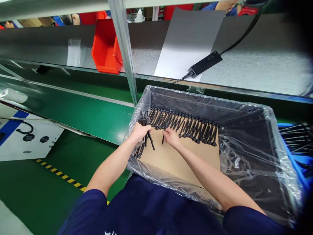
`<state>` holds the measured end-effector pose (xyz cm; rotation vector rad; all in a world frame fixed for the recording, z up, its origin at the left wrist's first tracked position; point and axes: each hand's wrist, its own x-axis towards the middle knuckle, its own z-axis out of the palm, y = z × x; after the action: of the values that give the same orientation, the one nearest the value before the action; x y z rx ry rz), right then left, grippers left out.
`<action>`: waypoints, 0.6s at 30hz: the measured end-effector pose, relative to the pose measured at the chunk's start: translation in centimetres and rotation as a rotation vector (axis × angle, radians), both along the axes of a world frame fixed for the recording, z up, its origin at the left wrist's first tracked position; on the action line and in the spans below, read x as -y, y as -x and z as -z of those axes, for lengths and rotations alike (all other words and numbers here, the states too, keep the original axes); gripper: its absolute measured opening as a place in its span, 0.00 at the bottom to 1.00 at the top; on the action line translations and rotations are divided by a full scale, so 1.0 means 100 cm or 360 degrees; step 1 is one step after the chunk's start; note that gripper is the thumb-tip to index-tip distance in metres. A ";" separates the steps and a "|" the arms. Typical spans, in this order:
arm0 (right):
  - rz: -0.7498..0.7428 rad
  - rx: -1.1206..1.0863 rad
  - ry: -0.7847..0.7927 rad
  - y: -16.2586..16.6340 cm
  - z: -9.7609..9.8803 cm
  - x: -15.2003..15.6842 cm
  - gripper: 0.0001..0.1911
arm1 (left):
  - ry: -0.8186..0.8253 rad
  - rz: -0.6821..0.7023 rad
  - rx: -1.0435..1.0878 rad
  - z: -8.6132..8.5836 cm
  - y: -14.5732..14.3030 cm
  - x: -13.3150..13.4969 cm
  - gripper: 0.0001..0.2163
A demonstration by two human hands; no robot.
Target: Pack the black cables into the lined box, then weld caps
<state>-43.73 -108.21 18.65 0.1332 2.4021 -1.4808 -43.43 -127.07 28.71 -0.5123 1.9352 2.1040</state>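
Observation:
A box lined with clear plastic (244, 107) stands in front of me, with a brown cardboard sheet (171, 160) lying inside. Along the sheet's far edge lies a row of several small black tripod-like parts (190, 125). My left hand (139, 132) is closed round a bunch of the same black parts (146, 130) at the box's left side, their legs hanging down. My right hand (171, 137) sits on the cardboard just before the row, its fingers pinched on one black part (163, 139).
A green conveyor belt (73, 111) runs left of the box. A metal post (126, 49) rises behind it. On the upper shelf sit a red bin (106, 47), a grey sheet (188, 42) and a black power adapter (205, 63). A blue crate (295, 143) with more black parts is at right.

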 end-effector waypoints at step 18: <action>-0.1646 -0.0810 -0.1132 -0.085 0.061 0.081 0.12 | -0.0177 -0.0126 -0.0135 -0.008 0.000 -0.003 0.10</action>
<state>-35.26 -116.35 12.53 -1.2460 2.5296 -0.1791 -43.43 -126.75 29.55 -0.4922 1.8568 2.3030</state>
